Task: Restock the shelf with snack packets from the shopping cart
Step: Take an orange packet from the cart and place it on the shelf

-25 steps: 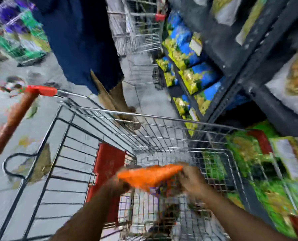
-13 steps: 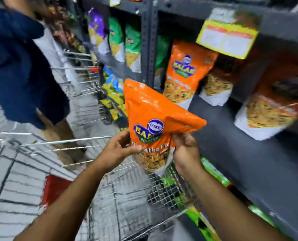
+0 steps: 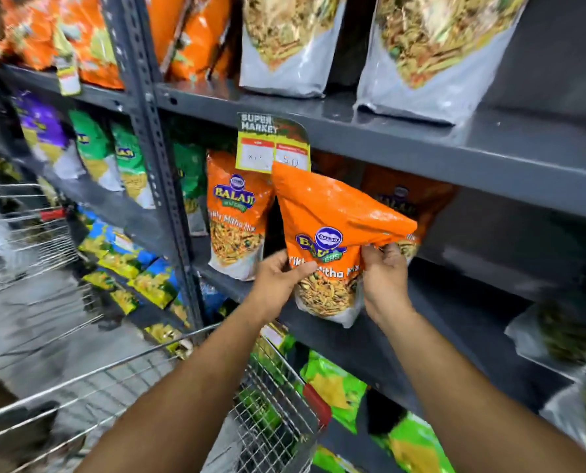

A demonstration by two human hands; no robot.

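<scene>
I hold an orange snack packet [image 3: 329,230] upright with both hands at the front edge of the middle grey shelf [image 3: 455,322]. My left hand [image 3: 278,281] grips its lower left side, and my right hand [image 3: 385,278] grips its right side under the folded top. Its top corner touches the yellow price tag [image 3: 273,145]. An identical orange packet [image 3: 235,216] stands on the shelf just to the left, and another [image 3: 411,199] stands behind. The wire shopping cart [image 3: 274,404] is below my arms.
Larger white-bottomed packets [image 3: 284,46] stand on the upper shelf. Green and purple packets [image 3: 90,145] fill the left bay past a grey upright post [image 3: 148,131]. Green packets [image 3: 336,384] lie on the lower shelf. A second wire cart [image 3: 22,233] stands at left.
Both hands lifted the orange packet out of the cart and carried it up and forward to the middle shelf. The view swung from the cart up to the shelves.
</scene>
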